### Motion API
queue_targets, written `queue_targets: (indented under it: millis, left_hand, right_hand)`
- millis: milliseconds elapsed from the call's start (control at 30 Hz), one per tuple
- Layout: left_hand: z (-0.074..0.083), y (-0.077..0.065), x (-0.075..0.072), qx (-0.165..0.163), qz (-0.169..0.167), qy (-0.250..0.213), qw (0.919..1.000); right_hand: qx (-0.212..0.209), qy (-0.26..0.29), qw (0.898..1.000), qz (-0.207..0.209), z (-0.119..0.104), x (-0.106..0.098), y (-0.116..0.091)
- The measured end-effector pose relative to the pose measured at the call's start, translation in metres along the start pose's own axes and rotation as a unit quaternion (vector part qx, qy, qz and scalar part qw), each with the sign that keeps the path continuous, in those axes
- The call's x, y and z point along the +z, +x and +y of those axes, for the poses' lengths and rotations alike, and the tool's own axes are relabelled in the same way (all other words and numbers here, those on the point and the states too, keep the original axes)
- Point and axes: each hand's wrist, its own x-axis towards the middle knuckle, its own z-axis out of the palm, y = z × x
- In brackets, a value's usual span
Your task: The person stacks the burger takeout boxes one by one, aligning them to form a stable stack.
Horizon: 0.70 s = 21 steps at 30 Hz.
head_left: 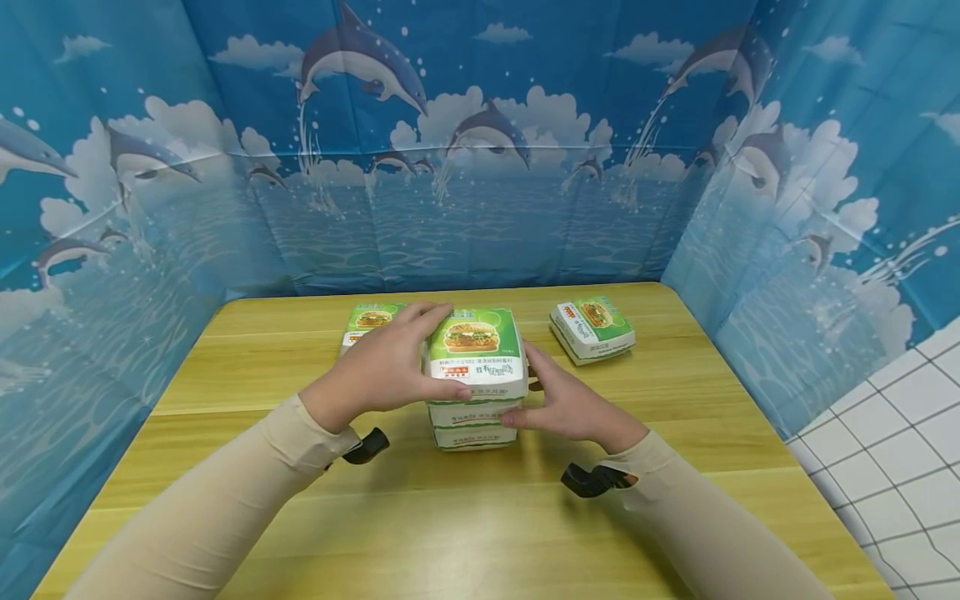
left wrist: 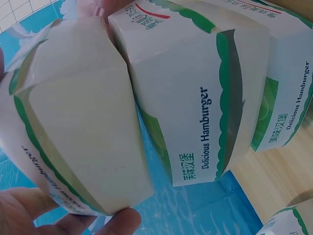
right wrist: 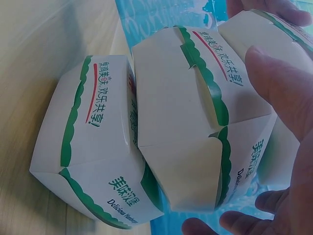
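Three white and green hamburger boxes form a stack in the middle of the table. My left hand (head_left: pixel 382 358) grips the top box (head_left: pixel 472 337), thumb along its front and fingers over the far left side. In the left wrist view a wedge of blue shows between the top box (left wrist: pixel 83 112) and the middle box (left wrist: pixel 186 98), so the top one sits tilted. My right hand (head_left: pixel 566 400) is at the stack's right side, its thumb over the middle box's front corner and its fingers spread. The bottom box (right wrist: pixel 98 122) rests on the table.
Another hamburger box (head_left: pixel 367 318) lies behind my left hand, partly hidden by it. One more box (head_left: pixel 592 329) sits at an angle at the back right. A dolphin-print curtain (head_left: pixel 480 225) hangs behind the wooden table (head_left: pixel 465 533) and along its sides.
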Motion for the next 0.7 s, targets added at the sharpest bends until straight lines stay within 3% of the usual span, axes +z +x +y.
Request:
queue_targets:
  millis: [700]
  left_hand:
    - [-0.0046, -0.0015, 0.0023, 0.002, -0.001, -0.009, 1.0000]
  right_hand:
    - [0.000, -0.002, 1.000, 0.001, -0.0008, 0.0003, -0.0023]
